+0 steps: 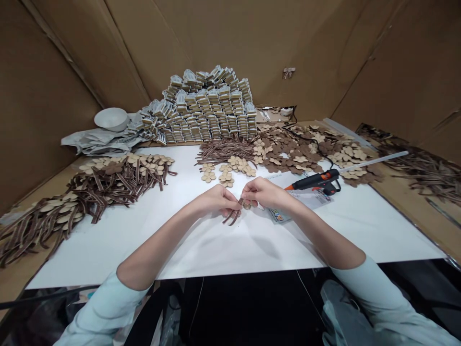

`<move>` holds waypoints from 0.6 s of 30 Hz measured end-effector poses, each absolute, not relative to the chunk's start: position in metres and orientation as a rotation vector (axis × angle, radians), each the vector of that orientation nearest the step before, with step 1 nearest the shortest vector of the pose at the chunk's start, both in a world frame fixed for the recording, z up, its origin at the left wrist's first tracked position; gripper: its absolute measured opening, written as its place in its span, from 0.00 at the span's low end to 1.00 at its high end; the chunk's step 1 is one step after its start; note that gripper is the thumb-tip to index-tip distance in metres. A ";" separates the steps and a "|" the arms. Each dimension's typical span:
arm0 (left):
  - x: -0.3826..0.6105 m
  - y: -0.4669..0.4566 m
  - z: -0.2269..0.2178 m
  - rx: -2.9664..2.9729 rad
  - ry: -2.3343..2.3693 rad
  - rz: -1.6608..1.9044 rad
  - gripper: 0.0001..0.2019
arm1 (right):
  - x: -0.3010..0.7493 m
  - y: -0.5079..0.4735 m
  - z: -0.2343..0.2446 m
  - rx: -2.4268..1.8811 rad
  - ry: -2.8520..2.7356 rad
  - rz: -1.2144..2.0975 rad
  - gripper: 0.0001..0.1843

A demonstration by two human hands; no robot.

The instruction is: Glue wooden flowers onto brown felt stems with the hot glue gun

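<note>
Over the middle of the white board, my left hand (220, 199) and my right hand (264, 192) meet, fingertips nearly touching. Both pinch a brown ribbon with pale stitched lines (236, 214), whose two tails hang down toward the board. A small part of a tan flower cutout (247, 205) shows under my right fingers; the rest is hidden by them. Just beyond my hands lie several loose tan flower cutouts (226, 177) and a bundle of brown ribbons (226, 150).
A black and orange glue gun (313, 181) with a long clear glue stick lies right of my right hand. Finished-looking flowers with ribbons (108, 187) heap at the left. Behind stand stacked small wooden pieces (212, 113), a white bowl (111, 119) and brown flower cutouts (288, 151).
</note>
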State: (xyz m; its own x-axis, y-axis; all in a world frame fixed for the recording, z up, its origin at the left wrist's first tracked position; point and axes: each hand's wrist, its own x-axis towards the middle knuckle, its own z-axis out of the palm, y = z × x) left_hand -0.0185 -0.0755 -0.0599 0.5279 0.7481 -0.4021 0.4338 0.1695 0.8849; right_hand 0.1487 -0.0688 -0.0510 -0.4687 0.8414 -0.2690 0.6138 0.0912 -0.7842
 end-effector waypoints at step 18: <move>-0.002 -0.079 -0.078 1.207 1.201 0.397 0.09 | 0.154 -0.063 -0.055 -1.592 -2.316 0.848 0.08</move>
State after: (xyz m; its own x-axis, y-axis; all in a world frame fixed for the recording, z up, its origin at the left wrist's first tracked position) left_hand -0.0017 -0.0785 -0.0777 0.3838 0.7818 -0.4914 0.3345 0.3783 0.8631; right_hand 0.1537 -0.0627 -0.0547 -0.3967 0.9058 -0.1488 0.7877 0.2527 -0.5618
